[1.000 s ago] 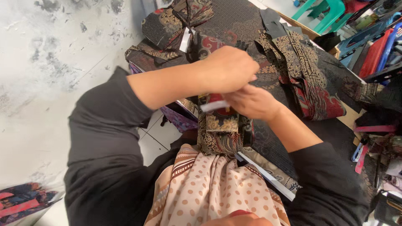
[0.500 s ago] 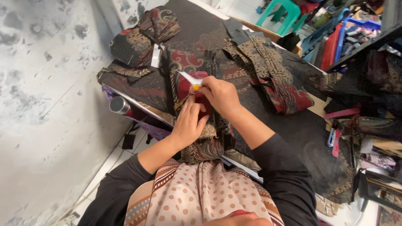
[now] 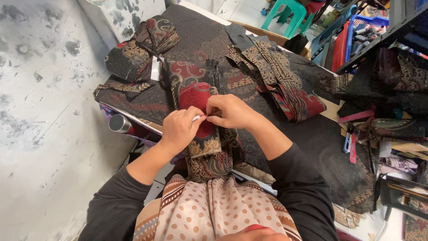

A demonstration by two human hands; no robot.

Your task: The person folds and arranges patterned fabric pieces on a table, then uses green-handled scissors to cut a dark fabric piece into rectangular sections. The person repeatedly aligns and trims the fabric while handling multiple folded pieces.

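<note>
A long strip of dark batik cloth (image 3: 194, 96) with red and gold patterns lies on the table and hangs over its near edge. My left hand (image 3: 179, 129) rests on the strip and pinches a small white thing (image 3: 196, 118) whose kind I cannot make out. My right hand (image 3: 232, 111) meets it from the right, fingers closed on the cloth's edge beside the white thing. Both hands touch at the fingertips above a red patch of the strip.
A folded batik bundle (image 3: 133, 53) sits at the far left of the table, a stack of cut batik pieces (image 3: 276, 76) at the right. A metal tube end (image 3: 119, 123) sticks out under the table edge. Shelves with cloth (image 3: 392, 89) stand at the right, a green stool (image 3: 292, 13) behind.
My left hand has come down from above the right hand onto the strip. The white thing has passed from my right hand's fingertips to my left. The view has shifted.
</note>
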